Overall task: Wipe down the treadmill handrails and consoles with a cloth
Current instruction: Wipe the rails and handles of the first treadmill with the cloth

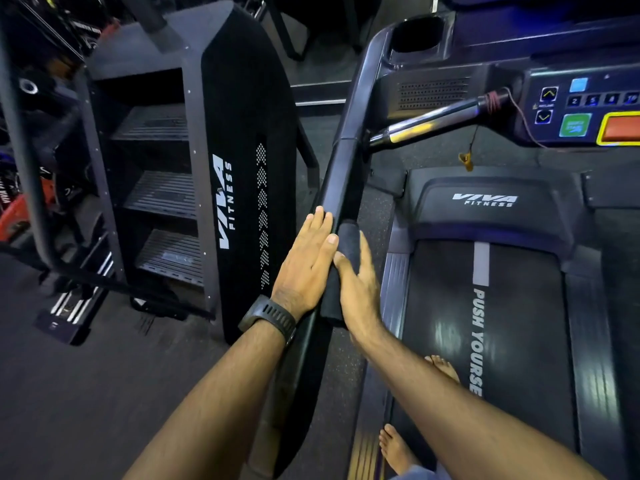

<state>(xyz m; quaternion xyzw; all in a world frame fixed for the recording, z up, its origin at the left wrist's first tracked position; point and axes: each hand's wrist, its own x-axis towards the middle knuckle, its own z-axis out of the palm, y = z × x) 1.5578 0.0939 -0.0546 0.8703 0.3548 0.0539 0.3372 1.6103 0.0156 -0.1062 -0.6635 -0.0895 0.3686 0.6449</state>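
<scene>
- We see the left hand [304, 268] laid flat on the outer side of the treadmill's left handrail [346, 161], fingers straight and close together, pointing up the rail. It grips nothing.
- The left wrist carries a dark watch [268, 318].
- The cloth [341, 271] is dark and folded into a long pad. It lies along the top of the handrail, between the two hands.
- The right hand [360, 289] rests against the inner side of the cloth, fingers extended and slightly blurred. Its thumb touches the cloth near the left hand's index finger. It is flat against the cloth, not curled round it.
- The handrail runs from the lower centre of the view up to a cup holder [417, 34] at the console's corner.
- The console [585, 109] sits at the upper right, well apart from both hands. We note lit arrow keys, a row of number keys, a green button and an orange button framed in yellow.
- A chrome grip bar [426, 124] extends from the console towards the handrail. A thin cord is wound round the bar's console end, and a yellow clip [465, 161] hangs below it.
- The motor cover [485, 202] reads "VIVA FITNESS". The belt [519, 323] below it carries lettering beginning "PUSH".
- Two bare feet [443, 367] stand at the belt's left edge.
- A stair climber [242, 133] marked "VIVA FITNESS" stands just left of the handrail.
</scene>
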